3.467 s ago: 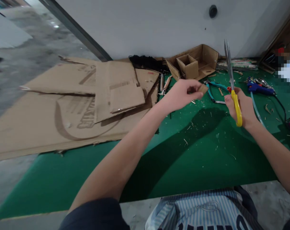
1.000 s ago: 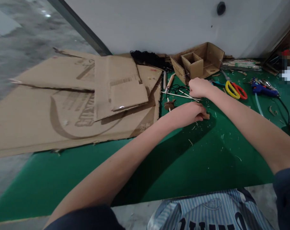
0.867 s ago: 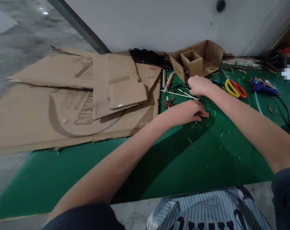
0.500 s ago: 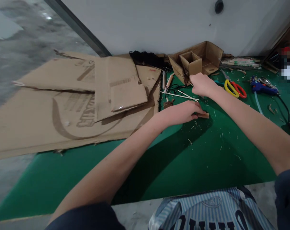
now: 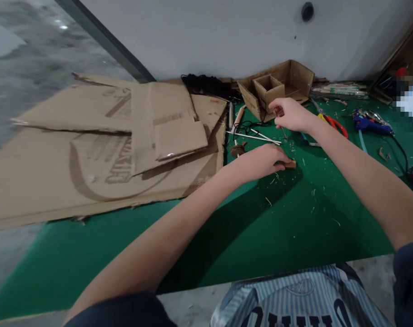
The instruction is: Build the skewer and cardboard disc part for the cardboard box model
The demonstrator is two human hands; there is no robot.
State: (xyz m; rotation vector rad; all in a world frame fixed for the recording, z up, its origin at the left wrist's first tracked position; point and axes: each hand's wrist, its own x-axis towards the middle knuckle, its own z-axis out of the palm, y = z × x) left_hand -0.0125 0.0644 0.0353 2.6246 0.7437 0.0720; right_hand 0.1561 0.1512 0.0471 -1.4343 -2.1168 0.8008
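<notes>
A green bench (image 5: 315, 231) carries everything, its front edge just before the person's striped shirt (image 5: 295, 290). Flattened cardboard (image 5: 100, 159) covers its left part in overlapping sheets and juts past the left edge. By the middle of the back edge stands an open cardboard box (image 5: 296, 81) with a square tube (image 5: 271, 91) of cardboard in it. Left of the box, along the same edge, lies a black bundle (image 5: 208, 85).

The left hand (image 5: 264, 159) is low over the middle of the bench, thumb and fingers pinched; the right hand (image 5: 291, 113) is nearer the back edge, in front of the box, fingers closed in a grip. Toward the back right corner lies a blue glue gun (image 5: 373, 126). Between it and the right wrist are scissors (image 5: 337, 127) with red and yellow handles, partly hidden, and teal-handled pliers (image 5: 305, 139), also partly covered. Pale sticks (image 5: 256, 136) and a brown spool (image 5: 237, 151) lie beside the cardboard's right edge. The left hand grasps a small cardboard piece (image 5: 291, 164) at the bench surface; the right holds a thin dark rod (image 5: 284, 132), tip slanting down.
</notes>
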